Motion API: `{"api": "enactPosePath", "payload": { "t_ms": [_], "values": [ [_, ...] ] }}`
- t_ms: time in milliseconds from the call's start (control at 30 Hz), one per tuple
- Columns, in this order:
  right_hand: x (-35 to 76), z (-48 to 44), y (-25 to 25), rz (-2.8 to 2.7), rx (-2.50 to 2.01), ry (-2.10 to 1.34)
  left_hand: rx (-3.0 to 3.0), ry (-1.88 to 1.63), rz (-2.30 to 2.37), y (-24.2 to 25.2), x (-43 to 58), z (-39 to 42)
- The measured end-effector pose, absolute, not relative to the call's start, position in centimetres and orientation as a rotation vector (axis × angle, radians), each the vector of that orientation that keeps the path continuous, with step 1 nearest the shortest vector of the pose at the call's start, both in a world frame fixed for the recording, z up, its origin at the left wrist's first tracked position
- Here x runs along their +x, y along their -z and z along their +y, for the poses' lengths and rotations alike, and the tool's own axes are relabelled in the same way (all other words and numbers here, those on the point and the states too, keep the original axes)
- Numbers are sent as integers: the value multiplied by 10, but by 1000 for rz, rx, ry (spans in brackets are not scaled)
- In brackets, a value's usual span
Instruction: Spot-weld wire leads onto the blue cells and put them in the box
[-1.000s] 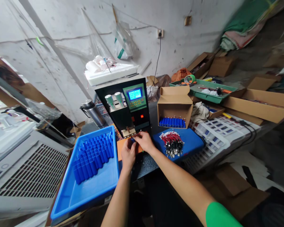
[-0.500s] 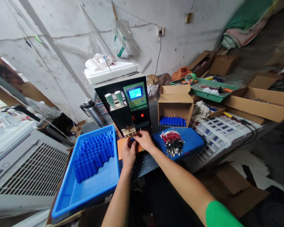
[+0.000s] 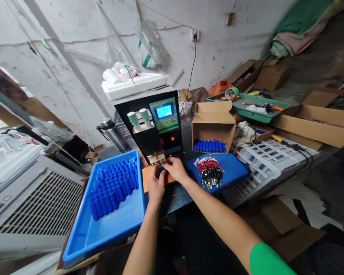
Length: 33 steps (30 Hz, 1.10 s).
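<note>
At the foot of a black spot welder (image 3: 163, 114) with a lit screen, both my hands meet under its electrode tips (image 3: 156, 156). My left hand (image 3: 156, 184) is closed, thumb and fingers pinching what looks like a blue battery cell (image 3: 161, 167), mostly hidden. My right hand (image 3: 176, 169) is closed beside it, its fingertips at the same spot; a small pale tip shows above them, but what they grip is hidden. An orange block (image 3: 146, 178) lies under the hands. To the right, a pile of red and black wire leads (image 3: 210, 171) with white connectors rests on a blue pad (image 3: 233, 170).
A blue tray (image 3: 114, 225) of upright blue battery cells (image 3: 114, 187) stands at left. Behind the pad, a cardboard box (image 3: 213, 128) holds a row of blue cells. A steel flask (image 3: 114, 135) is left of the welder; a green tray (image 3: 252, 109) lies at back right.
The view has shifted very slightly. Both hands stay in the same place under the electrode tips, with no visible change in grip.
</note>
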State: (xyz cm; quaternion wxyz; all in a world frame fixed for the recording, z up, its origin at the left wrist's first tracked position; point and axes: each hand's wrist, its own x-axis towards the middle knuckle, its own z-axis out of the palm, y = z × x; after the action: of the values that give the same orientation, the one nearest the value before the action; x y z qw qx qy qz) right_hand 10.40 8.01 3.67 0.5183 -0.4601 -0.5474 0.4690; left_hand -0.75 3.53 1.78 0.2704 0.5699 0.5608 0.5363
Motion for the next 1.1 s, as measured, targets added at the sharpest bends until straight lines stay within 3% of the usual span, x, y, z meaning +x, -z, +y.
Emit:
{"api": "enactPosePath", "payload": {
  "t_ms": [1100],
  "values": [
    [130,81,-21,-1543,-1070,-1083,1576,-1462,1598,-23,-5,35]
  ]
}}
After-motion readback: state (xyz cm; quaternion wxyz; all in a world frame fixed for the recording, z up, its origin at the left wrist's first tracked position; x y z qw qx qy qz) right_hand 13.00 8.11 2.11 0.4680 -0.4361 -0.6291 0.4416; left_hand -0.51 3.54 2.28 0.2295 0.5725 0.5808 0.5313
